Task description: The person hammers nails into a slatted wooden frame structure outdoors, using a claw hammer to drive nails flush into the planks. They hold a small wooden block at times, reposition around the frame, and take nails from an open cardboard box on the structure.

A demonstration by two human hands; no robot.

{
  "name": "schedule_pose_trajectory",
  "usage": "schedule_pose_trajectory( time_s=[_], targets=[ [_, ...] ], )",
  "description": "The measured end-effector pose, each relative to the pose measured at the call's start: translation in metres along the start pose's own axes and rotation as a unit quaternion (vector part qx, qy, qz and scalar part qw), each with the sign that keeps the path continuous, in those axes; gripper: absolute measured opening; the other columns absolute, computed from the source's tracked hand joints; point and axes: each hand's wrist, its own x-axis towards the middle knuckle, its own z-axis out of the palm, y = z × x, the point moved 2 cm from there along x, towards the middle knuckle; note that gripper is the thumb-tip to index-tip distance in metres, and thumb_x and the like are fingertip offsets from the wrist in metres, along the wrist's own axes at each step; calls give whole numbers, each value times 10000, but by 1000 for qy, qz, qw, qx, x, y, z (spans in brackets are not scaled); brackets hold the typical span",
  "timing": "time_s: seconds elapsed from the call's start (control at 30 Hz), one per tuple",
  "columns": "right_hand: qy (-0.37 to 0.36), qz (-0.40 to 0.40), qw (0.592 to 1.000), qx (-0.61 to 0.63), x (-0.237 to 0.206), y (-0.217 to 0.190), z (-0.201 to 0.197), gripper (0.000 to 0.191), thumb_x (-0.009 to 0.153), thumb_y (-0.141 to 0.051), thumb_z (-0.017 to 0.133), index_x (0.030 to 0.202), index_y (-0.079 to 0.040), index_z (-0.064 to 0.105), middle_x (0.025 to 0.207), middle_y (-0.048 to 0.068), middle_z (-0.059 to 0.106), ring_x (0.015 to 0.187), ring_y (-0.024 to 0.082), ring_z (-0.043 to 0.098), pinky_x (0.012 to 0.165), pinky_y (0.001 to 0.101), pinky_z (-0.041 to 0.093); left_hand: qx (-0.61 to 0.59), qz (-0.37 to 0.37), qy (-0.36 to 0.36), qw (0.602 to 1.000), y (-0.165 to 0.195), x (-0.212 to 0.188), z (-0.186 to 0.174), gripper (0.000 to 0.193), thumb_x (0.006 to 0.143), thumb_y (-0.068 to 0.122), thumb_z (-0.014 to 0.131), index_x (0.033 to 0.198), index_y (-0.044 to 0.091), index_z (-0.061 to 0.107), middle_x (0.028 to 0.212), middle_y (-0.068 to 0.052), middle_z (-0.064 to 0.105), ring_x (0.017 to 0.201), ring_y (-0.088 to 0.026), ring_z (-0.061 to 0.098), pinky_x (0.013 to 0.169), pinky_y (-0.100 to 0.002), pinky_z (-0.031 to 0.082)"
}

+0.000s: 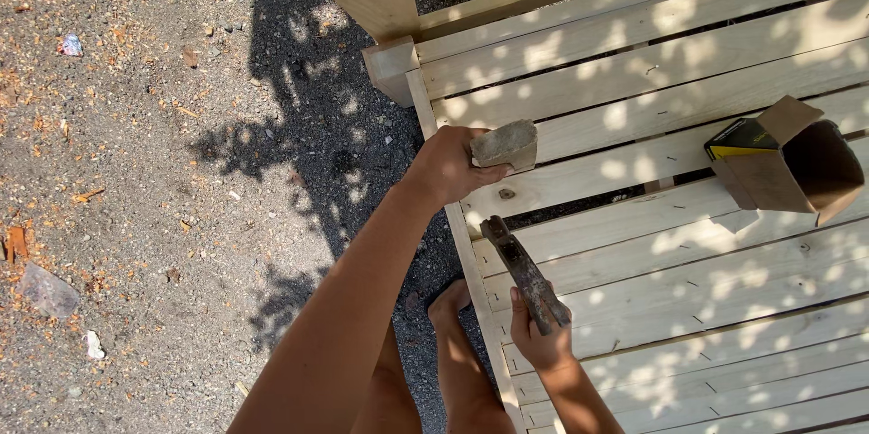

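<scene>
A grey stone block (505, 145) is gripped in the left hand (448, 165), pressed onto the slatted wooden panel (688, 244). A hammer (525, 276) is clenched in the right hand (539, 334), head hovering above the slats. A cardboard box (783, 162) is seen lying open nearby.

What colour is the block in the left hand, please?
Pale grey-beige, like stone; the block shows in the head view.

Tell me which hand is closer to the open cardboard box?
The right hand, though neither is close. It holds a hammer below and left of the cardboard box. The left hand holds a stone block farther left, across the wooden slats.
</scene>
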Motion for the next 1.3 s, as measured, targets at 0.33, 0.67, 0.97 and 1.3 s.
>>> schedule_pose_trajectory(
  time_s=[0.33,0.67,0.97,1.3],
  targets=[
    [-39,98,994,-12,32,-2,3,281,966,-267,577,1075,-17,641,720,244,685,532,409,656,489,516,528,41,-34,9,999,-1,4,-3,551,721,432,868,1173,140,750,993,-100,792,937,-250,763,870,-363,579],
    [-123,123,974,-144,49,9,20,275,987,-267,632,1032,5,628,688,238,689,630,450,671,548,515,521,65,-64,13,996,-4,9,-4,614,670,509,873,1167,168,755,1030,-79,791,985,-251,752,901,-358,571],
    [-203,156,945,-204,46,9,29,331,983,-303,617,1029,24,599,691,249,686,637,466,676,569,544,538,75,-57,19,995,-2,11,-3,655,675,506,876,1214,167,725,1043,-62,789,996,-232,750,891,-355,581],
    [-249,190,921,-232,52,3,25,312,983,-324,579,1028,-18,539,744,266,704,708,490,696,657,588,549,94,-51,31,994,-4,15,-6,681,683,523,893,1179,95,708,1050,-102,775,1012,-257,743,900,-366,568]
  ],
)
